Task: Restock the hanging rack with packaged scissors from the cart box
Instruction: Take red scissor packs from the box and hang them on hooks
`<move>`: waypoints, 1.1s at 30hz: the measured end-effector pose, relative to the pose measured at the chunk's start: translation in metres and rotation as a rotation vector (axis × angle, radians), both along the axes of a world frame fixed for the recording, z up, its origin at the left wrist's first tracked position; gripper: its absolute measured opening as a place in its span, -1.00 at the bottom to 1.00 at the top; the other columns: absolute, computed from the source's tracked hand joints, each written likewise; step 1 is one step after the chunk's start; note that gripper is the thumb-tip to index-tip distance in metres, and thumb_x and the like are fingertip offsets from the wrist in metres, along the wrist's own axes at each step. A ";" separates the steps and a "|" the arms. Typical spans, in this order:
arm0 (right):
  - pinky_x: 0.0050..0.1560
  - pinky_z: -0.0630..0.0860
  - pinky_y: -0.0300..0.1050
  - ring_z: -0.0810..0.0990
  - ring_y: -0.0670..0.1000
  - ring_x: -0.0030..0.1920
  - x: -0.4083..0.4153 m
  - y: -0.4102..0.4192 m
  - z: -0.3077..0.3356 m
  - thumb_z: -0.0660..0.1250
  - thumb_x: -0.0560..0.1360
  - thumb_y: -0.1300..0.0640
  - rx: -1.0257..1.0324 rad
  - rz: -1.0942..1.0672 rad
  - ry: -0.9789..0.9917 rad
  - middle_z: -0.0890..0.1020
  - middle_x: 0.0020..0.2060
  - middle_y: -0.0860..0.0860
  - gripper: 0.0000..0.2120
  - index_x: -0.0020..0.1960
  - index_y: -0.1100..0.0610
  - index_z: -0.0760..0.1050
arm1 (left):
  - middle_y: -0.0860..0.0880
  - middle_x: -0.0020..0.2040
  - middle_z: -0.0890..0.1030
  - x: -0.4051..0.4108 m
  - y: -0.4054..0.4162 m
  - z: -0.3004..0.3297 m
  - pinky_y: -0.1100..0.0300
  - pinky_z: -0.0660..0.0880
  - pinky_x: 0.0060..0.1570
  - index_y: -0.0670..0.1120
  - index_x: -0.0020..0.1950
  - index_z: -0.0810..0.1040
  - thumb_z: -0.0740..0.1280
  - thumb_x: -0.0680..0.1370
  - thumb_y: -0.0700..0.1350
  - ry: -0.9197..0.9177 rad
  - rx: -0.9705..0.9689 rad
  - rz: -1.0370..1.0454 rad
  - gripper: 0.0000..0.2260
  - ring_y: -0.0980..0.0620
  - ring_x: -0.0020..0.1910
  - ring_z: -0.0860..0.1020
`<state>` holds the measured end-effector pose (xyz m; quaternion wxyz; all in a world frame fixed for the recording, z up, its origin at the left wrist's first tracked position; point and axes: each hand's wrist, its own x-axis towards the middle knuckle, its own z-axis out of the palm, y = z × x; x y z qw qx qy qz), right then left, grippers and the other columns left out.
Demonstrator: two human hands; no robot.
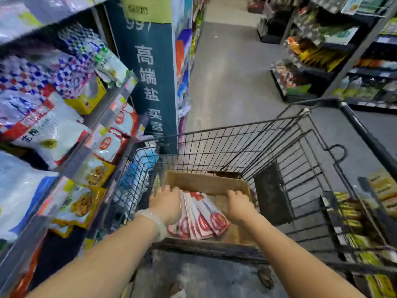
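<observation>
Both hands are down in the cardboard box that sits in the wire shopping cart. The packaged scissors lie in a leaning, fanned stack of red-and-white cards in the middle of the box, between the two hands. The left hand rests against the left face of the stack, its fingers curving over the top edge of the cards; whether they pinch any one card I cannot tell. The right hand sits at the right of the stack with its fingers bent down toward the box's far wall, and what they hold, if anything, is hidden.

The main risk, as I judge it, is the fan itself: the cards are slick and loosely stacked, so lifting from one side alone could let the rest slide and spill across the box floor or snag on its wall. Taking too thick a bunch could also bend the cards. The cart stands close to the shelf of bagged goods on the left, so a wide elbow swing may knock bags down. No hanging rack shows in this view, so the route to it cannot be judged.
</observation>
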<state>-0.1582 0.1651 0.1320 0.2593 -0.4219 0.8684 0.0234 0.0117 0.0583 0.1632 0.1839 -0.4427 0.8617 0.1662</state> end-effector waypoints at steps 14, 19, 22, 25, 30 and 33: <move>0.19 0.47 -0.01 0.52 0.17 0.20 -0.041 -0.072 -0.179 0.19 0.54 0.09 0.295 -0.068 -0.325 0.49 0.23 0.17 -0.58 0.36 0.18 0.27 | -0.10 0.42 0.31 -0.053 -0.041 -0.147 -0.03 0.24 0.39 -0.01 0.47 0.23 0.22 0.55 -0.02 -0.092 0.372 0.176 -0.52 -0.16 0.42 0.26; 0.20 0.49 -0.01 0.53 0.15 0.18 -0.056 -0.076 -0.232 0.26 0.53 0.07 0.270 -0.284 -0.441 0.52 0.22 0.15 -0.60 0.33 0.15 0.34 | -0.11 0.41 0.37 -0.055 -0.042 -0.194 0.09 0.25 0.37 -0.05 0.45 0.27 0.25 0.56 -0.04 -0.083 0.505 0.358 -0.53 -0.14 0.40 0.31; 0.19 0.49 0.01 0.48 0.13 0.24 -0.064 -0.077 -0.252 0.46 0.38 -0.01 0.268 -0.450 -0.509 0.45 0.27 0.12 -0.37 0.35 0.11 0.30 | -0.11 0.37 0.41 -0.061 -0.040 -0.207 0.14 0.29 0.32 -0.10 0.38 0.35 0.25 0.57 -0.07 -0.051 0.557 0.384 -0.61 -0.11 0.37 0.35; 0.35 0.35 0.07 0.34 0.15 0.37 -0.066 -0.082 -0.262 0.51 0.26 -0.16 0.313 -0.359 -0.395 0.34 0.37 0.11 -0.12 0.44 0.08 0.20 | -0.12 0.35 0.42 -0.067 -0.041 -0.215 0.15 0.27 0.32 -0.11 0.34 0.40 0.25 0.57 -0.07 -0.064 0.583 0.412 -0.66 -0.10 0.38 0.33; 0.17 0.52 -0.05 0.57 0.07 0.15 -0.050 -0.087 -0.275 0.56 0.28 0.06 0.274 -0.665 -0.671 0.56 0.18 0.10 -0.41 0.22 0.14 0.40 | -0.14 0.32 0.41 -0.073 -0.045 -0.224 0.13 0.33 0.33 -0.11 0.35 0.39 0.29 0.56 -0.05 -0.114 0.615 0.474 -0.62 -0.11 0.32 0.40; 0.16 0.49 -0.11 0.50 0.02 0.10 -0.043 -0.091 -0.280 0.57 0.26 0.00 0.244 -0.573 -0.630 0.46 0.17 0.08 -0.48 0.10 0.12 0.43 | -0.12 0.36 0.39 -0.075 -0.050 -0.226 0.12 0.32 0.33 -0.09 0.39 0.35 0.29 0.56 -0.04 -0.129 0.600 0.508 -0.58 -0.11 0.34 0.39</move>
